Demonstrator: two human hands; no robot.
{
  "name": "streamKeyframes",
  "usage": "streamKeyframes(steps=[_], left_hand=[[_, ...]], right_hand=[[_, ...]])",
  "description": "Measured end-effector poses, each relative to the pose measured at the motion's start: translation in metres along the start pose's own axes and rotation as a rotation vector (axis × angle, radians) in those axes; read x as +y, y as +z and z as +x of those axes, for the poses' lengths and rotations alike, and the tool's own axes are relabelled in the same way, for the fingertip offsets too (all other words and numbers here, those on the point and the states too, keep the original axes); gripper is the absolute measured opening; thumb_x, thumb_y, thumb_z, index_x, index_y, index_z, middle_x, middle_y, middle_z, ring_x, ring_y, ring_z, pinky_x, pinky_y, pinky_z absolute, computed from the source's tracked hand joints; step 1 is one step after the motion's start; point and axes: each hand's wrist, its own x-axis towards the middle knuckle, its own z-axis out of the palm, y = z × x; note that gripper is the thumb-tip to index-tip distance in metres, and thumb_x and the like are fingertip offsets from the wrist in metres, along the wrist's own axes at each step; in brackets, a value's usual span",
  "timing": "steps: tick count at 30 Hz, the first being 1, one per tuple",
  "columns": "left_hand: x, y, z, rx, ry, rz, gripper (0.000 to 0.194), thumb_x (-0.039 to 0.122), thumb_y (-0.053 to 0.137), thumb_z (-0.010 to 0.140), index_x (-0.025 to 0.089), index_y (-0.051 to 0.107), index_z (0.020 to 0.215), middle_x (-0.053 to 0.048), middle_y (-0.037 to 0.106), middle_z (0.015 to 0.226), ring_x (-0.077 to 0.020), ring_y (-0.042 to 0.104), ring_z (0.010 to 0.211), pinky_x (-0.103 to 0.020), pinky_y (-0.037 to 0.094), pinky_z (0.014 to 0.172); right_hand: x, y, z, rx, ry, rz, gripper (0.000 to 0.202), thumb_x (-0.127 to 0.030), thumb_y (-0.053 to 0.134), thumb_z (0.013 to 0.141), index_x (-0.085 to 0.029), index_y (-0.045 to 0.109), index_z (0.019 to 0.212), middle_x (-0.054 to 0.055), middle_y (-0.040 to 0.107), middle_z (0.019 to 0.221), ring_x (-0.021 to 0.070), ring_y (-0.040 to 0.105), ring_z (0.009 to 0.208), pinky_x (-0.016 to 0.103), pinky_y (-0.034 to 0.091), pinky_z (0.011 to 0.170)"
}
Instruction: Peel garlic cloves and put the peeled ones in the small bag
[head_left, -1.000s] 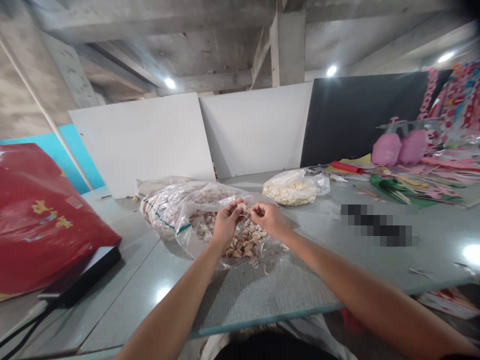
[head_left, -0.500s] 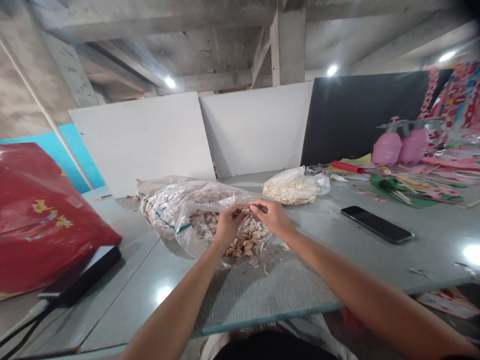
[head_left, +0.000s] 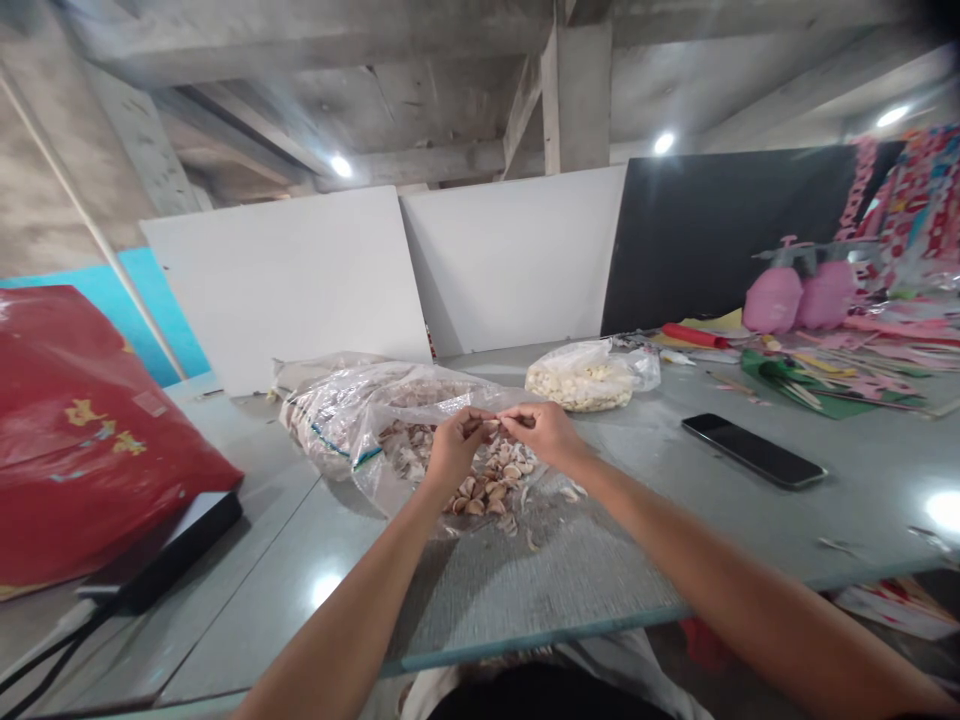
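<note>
My left hand (head_left: 459, 445) and my right hand (head_left: 546, 432) meet fingertip to fingertip over a pile of unpeeled garlic cloves (head_left: 491, 492). Both are pinched closed around something too small to make out, probably a clove. The cloves spill from the mouth of a large clear plastic bag (head_left: 337, 405) on the left, which holds more garlic. Behind my right hand lies a smaller clear bag of pale peeled cloves (head_left: 581, 385). Bits of dry skin (head_left: 574, 493) are scattered beside the pile.
A black phone (head_left: 752, 450) lies on the grey table (head_left: 540, 590) to the right. Pink spray bottles (head_left: 774, 298), green paper (head_left: 832, 390) and craft scraps stand farther back. At the left are a red bag (head_left: 97, 430) and a black device (head_left: 180, 550) with cables.
My hands stay together over the pile, with only slight finger movement. The right fingers have shifted a little.
</note>
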Motion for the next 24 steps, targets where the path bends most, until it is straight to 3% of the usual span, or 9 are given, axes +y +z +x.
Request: streamKeyframes(steps=[7, 16, 24], left_hand=[[0.003, 0.001, 0.000, 0.005, -0.006, -0.001, 0.020, 0.028, 0.066, 0.069, 0.014, 0.058, 0.080, 0.002, 0.060, 0.060, -0.0086, 0.052, 0.053, -0.020, 0.041, 0.054], [-0.004, 0.001, -0.002, -0.003, 0.001, 0.048, 0.020, 0.029, 0.065, 0.069, 0.013, 0.059, 0.081, 0.001, 0.060, 0.059, -0.0083, 0.051, 0.052, -0.020, 0.039, 0.054], [0.000, 0.004, 0.000, -0.015, -0.048, -0.099, 0.027, 0.034, 0.067, 0.067, 0.014, 0.056, 0.081, 0.003, 0.060, 0.061, -0.0083, 0.053, 0.052, -0.021, 0.043, 0.054]], right_hand=[[0.000, 0.001, 0.000, 0.010, -0.017, -0.050, 0.027, -0.033, 0.051, 0.076, -0.017, 0.070, 0.086, 0.002, 0.069, 0.073, 0.0149, 0.063, 0.065, 0.021, 0.047, 0.056], [-0.003, 0.011, 0.000, 0.097, -0.056, -0.226, 0.022, -0.017, 0.051, 0.068, -0.014, 0.068, 0.083, 0.002, 0.067, 0.070, 0.0114, 0.059, 0.061, 0.019, 0.043, 0.058], [0.001, 0.006, 0.001, 0.068, -0.007, -0.118, 0.026, -0.028, 0.050, 0.075, -0.015, 0.068, 0.089, 0.001, 0.065, 0.064, 0.0104, 0.055, 0.054, 0.018, 0.039, 0.049]])
